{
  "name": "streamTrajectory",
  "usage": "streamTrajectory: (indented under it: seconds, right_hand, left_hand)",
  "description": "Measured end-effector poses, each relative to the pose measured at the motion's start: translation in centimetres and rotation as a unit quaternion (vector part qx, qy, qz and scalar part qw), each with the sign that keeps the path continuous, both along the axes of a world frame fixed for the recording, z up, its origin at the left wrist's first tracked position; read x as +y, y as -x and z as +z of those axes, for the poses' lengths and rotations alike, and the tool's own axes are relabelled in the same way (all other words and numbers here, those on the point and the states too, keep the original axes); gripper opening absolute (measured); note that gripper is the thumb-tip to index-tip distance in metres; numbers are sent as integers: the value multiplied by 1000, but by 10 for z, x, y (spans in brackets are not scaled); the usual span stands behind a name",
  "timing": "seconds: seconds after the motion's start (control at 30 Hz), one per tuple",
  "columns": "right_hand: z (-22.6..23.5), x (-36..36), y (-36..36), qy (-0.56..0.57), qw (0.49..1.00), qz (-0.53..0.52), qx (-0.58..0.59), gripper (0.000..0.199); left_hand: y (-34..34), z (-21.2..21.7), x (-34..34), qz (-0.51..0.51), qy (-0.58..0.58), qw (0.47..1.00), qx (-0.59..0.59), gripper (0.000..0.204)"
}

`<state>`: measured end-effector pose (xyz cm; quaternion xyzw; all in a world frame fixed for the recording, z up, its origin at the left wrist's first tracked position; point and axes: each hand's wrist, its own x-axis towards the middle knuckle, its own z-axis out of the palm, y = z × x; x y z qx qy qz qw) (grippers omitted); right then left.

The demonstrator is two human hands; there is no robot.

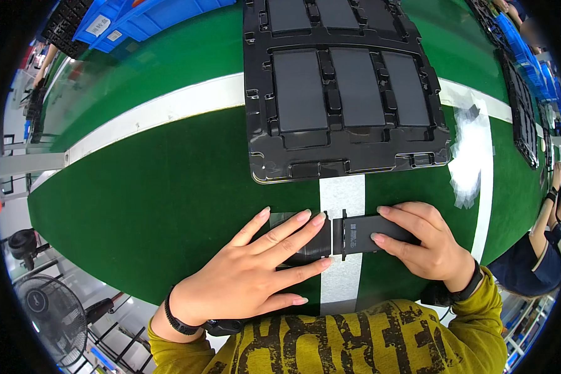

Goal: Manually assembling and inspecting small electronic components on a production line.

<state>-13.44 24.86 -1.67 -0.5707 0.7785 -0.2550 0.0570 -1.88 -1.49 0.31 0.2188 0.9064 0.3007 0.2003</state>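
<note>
A dark grey flat rectangular piece [363,233] with small pale print lies before me across the white strip. My right hand [427,240] grips its right part, with two fingertips on its upper face. Just left of it, past a narrow gap showing a thin white line, is a black flat part [318,243] with a clear film edge. My left hand [255,268] rests flat over this part, fingers spread, and covers much of it. Beyond both hands stands a black plastic tray [355,167] with dark grey rectangular panels [359,87] in its pockets.
White strips [168,111] cross the green tabletop [137,187]. Clear tape [470,156] is stuck right of the tray. Blue bins [137,22] stand at the far left. A fan [50,318] is at the lower left. Another person [533,262] sits at the right, beside more black trays [520,112].
</note>
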Motion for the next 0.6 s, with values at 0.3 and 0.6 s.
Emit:
streamTrajectory:
  seconds: [0.3,0.6]
  right_hand:
    - [0,1,0,-3,1000,5,4,33]
    - [3,0,-2,-14,1000,15,17,34]
  left_hand:
    - [0,0,0,-1,1,1000,-5,49]
    - [-1,0,-1,1,1,1000,0,49]
